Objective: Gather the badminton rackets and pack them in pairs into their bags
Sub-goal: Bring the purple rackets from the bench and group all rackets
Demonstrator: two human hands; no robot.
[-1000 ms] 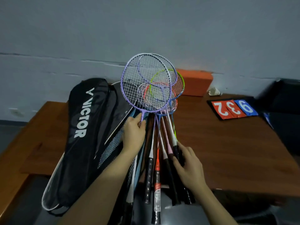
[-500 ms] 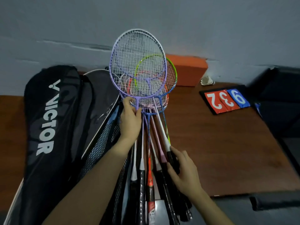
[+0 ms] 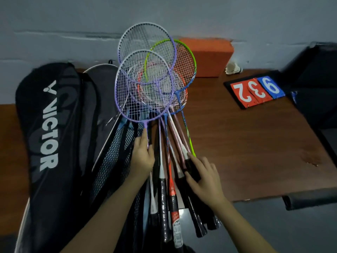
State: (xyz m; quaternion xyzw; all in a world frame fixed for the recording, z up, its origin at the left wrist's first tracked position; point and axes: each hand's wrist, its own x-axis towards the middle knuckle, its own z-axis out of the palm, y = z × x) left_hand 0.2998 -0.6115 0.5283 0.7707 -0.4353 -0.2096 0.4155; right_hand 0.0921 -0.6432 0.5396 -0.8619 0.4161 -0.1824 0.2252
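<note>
A fan of thin-shafted badminton rackets (image 3: 169, 136) lies on the brown wooden table (image 3: 246, 147), heads overlapping toward the wall and black-wrapped handles hanging past the near edge. Foremost is the lilac-framed racket with white strings (image 3: 144, 86), its head just beyond the fingertips of the left hand (image 3: 143, 157), whose fingers are curled round the lilac shaft below the throat. The right hand (image 3: 204, 179) rests on the right side of the bundle, fingers slightly spread and bent over the black grips; whether they truly clasp one handle is hard to tell in the dim light. Left of the left hand lie the bags: a long black Victor racket bag with white lettering (image 3: 49, 128) and beside it a dark mesh-panelled cover (image 3: 113, 157). Well beyond the right fingers sit a red-and-blue flip scoreboard (image 3: 255, 92), a white shuttlecock (image 3: 233, 68) and an orange foam block (image 3: 209, 57).
</note>
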